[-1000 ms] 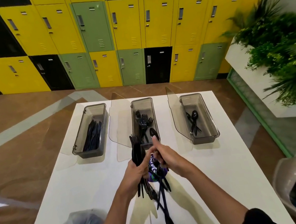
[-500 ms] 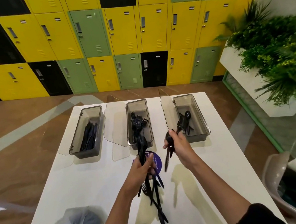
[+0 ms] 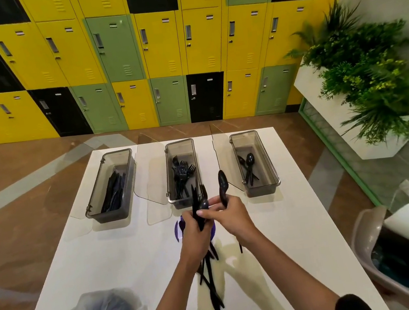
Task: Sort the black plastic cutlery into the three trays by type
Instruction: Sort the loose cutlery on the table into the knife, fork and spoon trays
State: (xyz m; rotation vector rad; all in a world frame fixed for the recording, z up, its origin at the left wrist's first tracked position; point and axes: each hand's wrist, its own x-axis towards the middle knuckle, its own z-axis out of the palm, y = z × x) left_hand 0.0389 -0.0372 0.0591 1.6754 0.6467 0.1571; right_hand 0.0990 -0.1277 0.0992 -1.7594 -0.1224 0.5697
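Back from the spoon tray [image 3: 272,171], the right hand [image 3: 229,216] now meets the left hand [image 3: 194,233], gripping one spoon [image 3: 222,185] upright while pinching at the cutlery bundle [image 3: 199,208] the left hand clenches, just before the fork tray [image 3: 169,184].

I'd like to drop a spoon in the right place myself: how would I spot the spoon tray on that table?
Look at the white table before the lockers, where three clear trays stand along its far edge. The spoon tray is the one farthest right, nearest the plants. It holds only a few round-bowled spoons, unlike the pronged forks and knives beside it.
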